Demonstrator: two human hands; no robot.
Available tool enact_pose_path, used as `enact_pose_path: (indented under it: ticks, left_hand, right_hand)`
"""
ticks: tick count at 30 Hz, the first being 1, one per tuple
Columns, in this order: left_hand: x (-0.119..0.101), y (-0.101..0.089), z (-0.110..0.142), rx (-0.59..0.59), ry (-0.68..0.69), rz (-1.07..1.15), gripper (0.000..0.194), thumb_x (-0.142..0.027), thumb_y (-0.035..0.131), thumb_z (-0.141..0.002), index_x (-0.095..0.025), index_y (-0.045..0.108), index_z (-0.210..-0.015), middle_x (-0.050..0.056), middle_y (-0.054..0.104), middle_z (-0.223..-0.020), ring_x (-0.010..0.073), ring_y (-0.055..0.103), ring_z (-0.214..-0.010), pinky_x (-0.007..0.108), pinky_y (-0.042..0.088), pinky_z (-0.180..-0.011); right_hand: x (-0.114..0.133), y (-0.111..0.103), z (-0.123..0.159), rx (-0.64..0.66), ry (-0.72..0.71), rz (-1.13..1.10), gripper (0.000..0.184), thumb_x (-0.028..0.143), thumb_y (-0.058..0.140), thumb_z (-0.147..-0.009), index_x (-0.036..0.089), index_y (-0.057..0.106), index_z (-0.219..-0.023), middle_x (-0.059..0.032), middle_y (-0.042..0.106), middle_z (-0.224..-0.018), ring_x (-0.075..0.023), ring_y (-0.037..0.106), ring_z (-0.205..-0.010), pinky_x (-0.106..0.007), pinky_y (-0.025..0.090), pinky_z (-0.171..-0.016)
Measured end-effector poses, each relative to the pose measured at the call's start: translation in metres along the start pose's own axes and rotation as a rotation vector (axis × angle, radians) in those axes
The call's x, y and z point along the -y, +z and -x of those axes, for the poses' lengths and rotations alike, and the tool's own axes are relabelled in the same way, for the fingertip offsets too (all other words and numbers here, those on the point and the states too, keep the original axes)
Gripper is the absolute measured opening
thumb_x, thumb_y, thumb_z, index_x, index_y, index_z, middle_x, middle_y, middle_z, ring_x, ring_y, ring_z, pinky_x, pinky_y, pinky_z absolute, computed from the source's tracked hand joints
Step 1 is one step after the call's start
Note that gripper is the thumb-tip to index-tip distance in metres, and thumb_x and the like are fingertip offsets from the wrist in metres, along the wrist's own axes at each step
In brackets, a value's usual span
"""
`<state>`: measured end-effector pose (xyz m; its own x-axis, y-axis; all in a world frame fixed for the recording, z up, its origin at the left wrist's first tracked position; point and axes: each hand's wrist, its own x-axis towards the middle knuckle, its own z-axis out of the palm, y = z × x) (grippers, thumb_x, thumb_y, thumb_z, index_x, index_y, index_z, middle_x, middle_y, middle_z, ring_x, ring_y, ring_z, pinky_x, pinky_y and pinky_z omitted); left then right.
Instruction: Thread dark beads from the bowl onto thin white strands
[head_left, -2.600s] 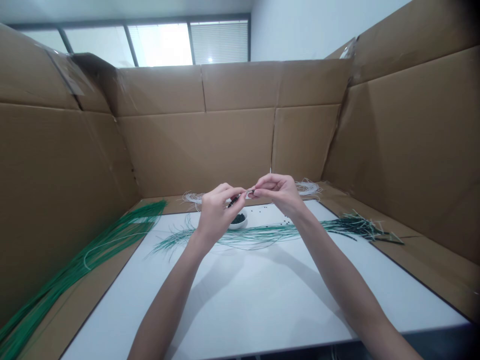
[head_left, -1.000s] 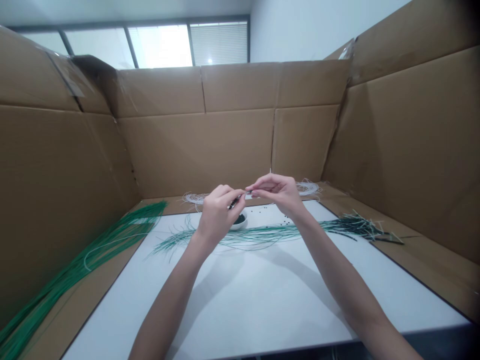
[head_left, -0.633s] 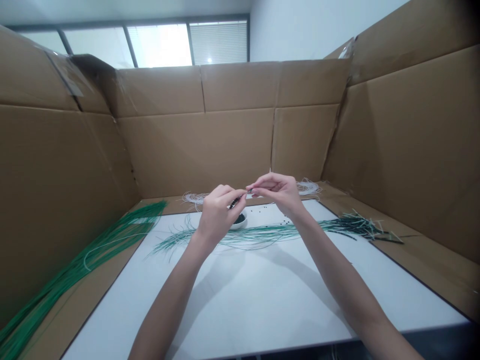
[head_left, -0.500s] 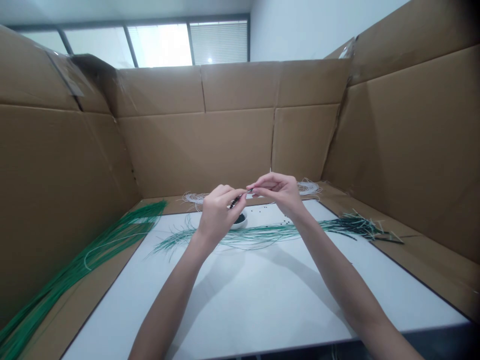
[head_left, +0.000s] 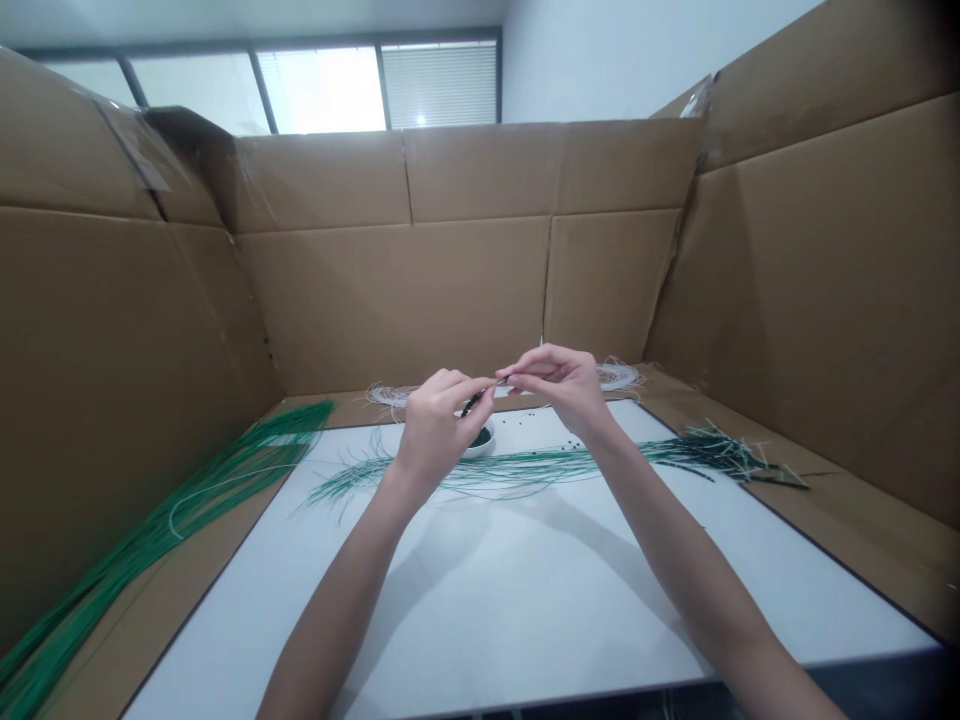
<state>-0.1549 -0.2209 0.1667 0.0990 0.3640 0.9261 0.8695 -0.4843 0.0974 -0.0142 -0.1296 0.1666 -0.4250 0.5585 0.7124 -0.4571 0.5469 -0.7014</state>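
Above the far part of the white board, my left hand is closed in a pinch on a string of small black beads, most of it hidden by the fingers. Touching its fingertips, my right hand is pinched shut on a tiny dark piece, too small to tell whether it is a bead or the string's end. Partly behind the left hand stands a white bowl holding black beads. Loose black beads lie scattered beyond the right wrist.
Thin green strands lie across the white board, with dark beaded ends at right. More green strands spread along the left. White wire coils lie at the back. Cardboard walls stand on three sides.
Both hands hold nearly the same pose, fingertips still meeting. Only a very slight shift of the fingers shows.
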Motion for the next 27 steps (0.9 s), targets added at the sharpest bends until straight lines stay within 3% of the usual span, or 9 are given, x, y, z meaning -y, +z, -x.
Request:
enact_pose_path:
  ticks: [11, 19, 27]
  left_hand:
    - [-0.0013, -0.0007, -0.0007, -0.008, 0.007, 0.003, 0.012, -0.017, 0.056, -0.078, -0.017, 0.068, -0.078, 0.0, 0.063, -0.062, 0.0092, 0.053, -0.058, 0.021, 0.043, -0.055]
    - [0.0012, 0.0008, 0.0004, -0.001, 0.025, -0.038, 0.011, -0.015, 0.057, -0.077, -0.015, 0.067, -0.075, -0.001, 0.06, -0.06, 0.0089, 0.051, -0.058, 0.02, 0.042, -0.055]
    - [-0.0018, -0.0004, -0.0007, 0.026, -0.014, -0.018, 0.011, -0.014, 0.056, -0.075, -0.015, 0.067, -0.073, 0.0, 0.059, -0.06, 0.0088, 0.052, -0.057, 0.019, 0.042, -0.055]
  right_hand:
    - [0.0009, 0.0014, 0.0009, -0.019, -0.003, 0.035, 0.01, 0.023, 0.071, -0.065, 0.019, 0.063, -0.071, -0.0023, 0.071, -0.075, -0.0165, 0.067, -0.069, -0.03, 0.057, -0.059]
    - [0.0053, 0.0018, 0.0044, 0.008, -0.045, 0.161, 0.007, 0.02, 0.068, -0.068, 0.019, 0.065, -0.074, -0.0024, 0.07, -0.078, -0.0172, 0.067, -0.077, -0.031, 0.056, -0.067]
    - [-0.0002, 0.0021, 0.0035, 0.004, -0.037, 0.112, 0.007, 0.022, 0.069, -0.068, 0.02, 0.065, -0.074, -0.0019, 0.071, -0.076, -0.0177, 0.067, -0.076, -0.03, 0.057, -0.063]
